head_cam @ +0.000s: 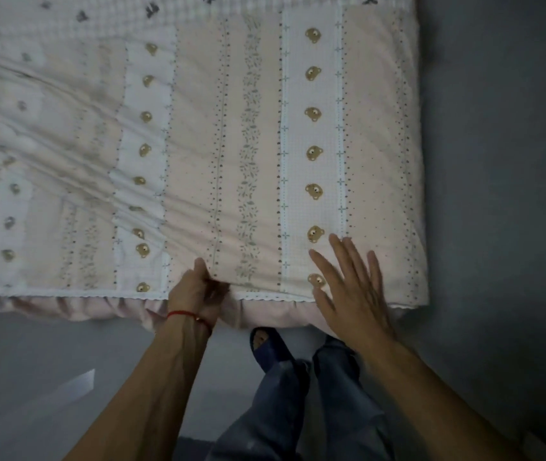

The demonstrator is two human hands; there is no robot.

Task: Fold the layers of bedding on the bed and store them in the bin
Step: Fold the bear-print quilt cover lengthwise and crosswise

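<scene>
Left hand (198,291) pinches quilt (258,144) near edge; right hand (351,287) flat, fingers spread, on soft striped bear-print cotton; grey floor (497,161) beside quilt

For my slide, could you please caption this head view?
Left hand pinches the near edge of the bear-print quilt while the right hand lies flat on it.

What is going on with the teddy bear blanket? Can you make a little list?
bedding: pink and white quilted blanket with brown bear faces, spread on the bed
left hand: pinches the blanket's near edge
right hand: fingers straight and spread, over the blanket's near corner
wrinkles: on the left part
bin: not in view
folding: not yet done
</scene>
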